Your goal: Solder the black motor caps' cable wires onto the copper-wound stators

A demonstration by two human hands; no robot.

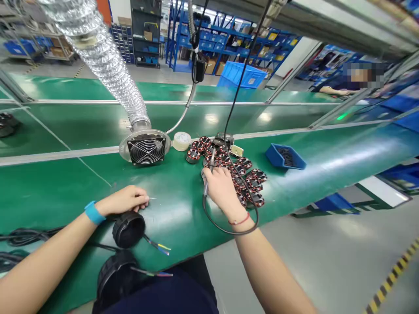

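My right hand (223, 188) is closed round a soldering iron (206, 189) with a black cord, over the near left side of a cluster of copper-wound motor stators (244, 163). Fingers of my left hand (131, 198) are pinched together on what looks like a thin, pale solder wire (152, 199), low over the green bench. Just below that hand lies a black round cap (129, 230) with coloured wire ends (160, 247) coming out. A second, larger black cap (116, 277) with wires is at the bench's front edge.
A fume extractor fan (148, 150) on a silver duct (111, 61) stands behind my left hand. Beside it is a tape roll (182, 141). A blue bin (285, 157) of small dark parts is at right. Black cables (29, 236) lie at left. A person (340, 85) sits far right.
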